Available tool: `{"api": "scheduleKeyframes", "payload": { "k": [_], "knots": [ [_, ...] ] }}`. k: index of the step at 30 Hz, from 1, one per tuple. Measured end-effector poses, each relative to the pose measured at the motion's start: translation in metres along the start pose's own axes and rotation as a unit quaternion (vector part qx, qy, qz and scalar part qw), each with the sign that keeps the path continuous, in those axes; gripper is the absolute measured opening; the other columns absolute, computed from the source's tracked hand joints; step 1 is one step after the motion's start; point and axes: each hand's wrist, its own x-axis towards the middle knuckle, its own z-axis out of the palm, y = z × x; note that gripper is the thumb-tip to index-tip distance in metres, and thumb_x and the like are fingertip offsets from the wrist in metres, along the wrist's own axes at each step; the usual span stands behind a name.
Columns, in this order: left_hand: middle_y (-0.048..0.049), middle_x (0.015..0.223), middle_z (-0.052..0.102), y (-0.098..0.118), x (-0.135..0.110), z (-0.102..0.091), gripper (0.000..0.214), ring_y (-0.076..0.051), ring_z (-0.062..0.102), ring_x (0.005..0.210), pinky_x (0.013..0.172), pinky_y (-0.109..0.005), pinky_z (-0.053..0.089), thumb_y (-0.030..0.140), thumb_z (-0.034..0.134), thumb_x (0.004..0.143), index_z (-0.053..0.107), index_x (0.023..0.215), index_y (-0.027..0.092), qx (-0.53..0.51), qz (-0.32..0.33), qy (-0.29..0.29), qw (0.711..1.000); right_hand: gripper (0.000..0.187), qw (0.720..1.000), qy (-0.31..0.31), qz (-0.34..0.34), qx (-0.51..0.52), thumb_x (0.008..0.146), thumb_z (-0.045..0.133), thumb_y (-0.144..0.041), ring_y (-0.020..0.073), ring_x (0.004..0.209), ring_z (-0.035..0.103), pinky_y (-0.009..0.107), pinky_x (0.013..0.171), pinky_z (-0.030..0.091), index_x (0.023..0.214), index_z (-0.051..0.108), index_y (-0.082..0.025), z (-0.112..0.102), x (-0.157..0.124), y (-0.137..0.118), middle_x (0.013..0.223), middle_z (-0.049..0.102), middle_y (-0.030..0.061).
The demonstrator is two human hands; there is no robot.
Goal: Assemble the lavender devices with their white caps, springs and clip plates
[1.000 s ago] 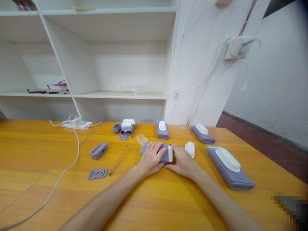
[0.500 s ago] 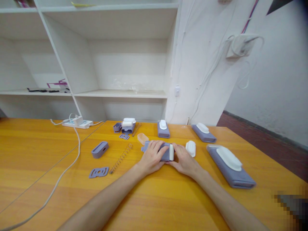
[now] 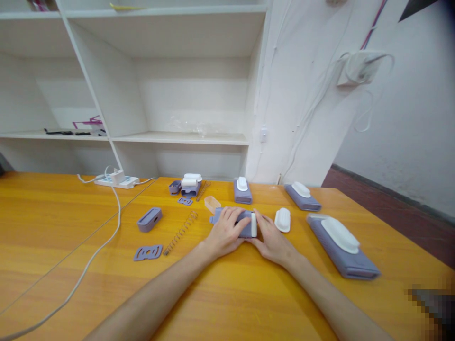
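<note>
A purple plastic case [image 3: 246, 230] is in both hands, at the middle of the counter [image 3: 220, 303]. I cannot tell if its bottom touches the wood. The left hand [image 3: 226, 229] is wrapped on the case, with its fingers over the top and its thumb close to the white end piece [image 3: 253, 224]. The right hand [image 3: 270, 235] is curled around the right end of the case, by that same white piece. The hands are close to each other, and a bit of the case shows between them.

Just behind the left end of the case lies a see-through cover [image 3: 212, 204]. Right of the case is a round-cornered white lid [image 3: 282, 220]. Left of the case, a long spring [image 3: 180, 233] lies at a slant. Farther left of the case are a purple oval holder [image 3: 150, 219] and a flat purple plate with slots [image 3: 148, 253].

Behind the case and to the left sit a small purple cup [image 3: 174, 187], a purple shell with white parts [image 3: 191, 185], a little purple plate [image 3: 185, 201] and another spring [image 3: 203, 191]. Straight behind the case is a purple box with a white cap [image 3: 242, 192]. Two more like it sit right of the case, one farther back [image 3: 303, 198] and one nearer the person [image 3: 343, 246]. Far left of the case is a white power strip [image 3: 131, 183].
</note>
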Motion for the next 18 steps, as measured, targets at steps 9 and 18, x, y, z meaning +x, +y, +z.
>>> {"api": "scheduleKeyframes", "payload": {
  "k": [9, 18],
  "knots": [
    [-0.0143, 0.123, 0.045, -0.002, -0.001, 0.002, 0.049, -0.028, 0.042, 0.113, 0.095, -0.048, 0.034, 0.035, 0.058, 0.076, 0.046, 0.12, 0.018, -0.012, -0.02, 0.0, 1.0, 0.084, 0.999, -0.012, -0.017, -0.045, 0.085, 0.047, -0.043, 0.029, 0.129, 0.03, 0.055, 0.104, 0.024, 0.142, -0.006, -0.012, 0.003, -0.001, -0.01, 0.141, 0.03, 0.0195],
    [-0.0183, 0.125, 0.045, -0.001, -0.001, 0.004, 0.073, -0.03, 0.043, 0.114, 0.096, -0.049, 0.034, 0.053, 0.053, 0.074, 0.033, 0.131, 0.012, -0.014, -0.091, 0.052, 0.994, 0.062, 0.995, 0.048, -0.011, 0.083, 0.089, 0.039, -0.035, 0.0235, 0.128, 0.034, 0.043, 0.103, 0.033, 0.142, 0.013, -0.017, -0.007, -0.001, -0.024, 0.142, 0.032, 0.0114]
  ]
}}
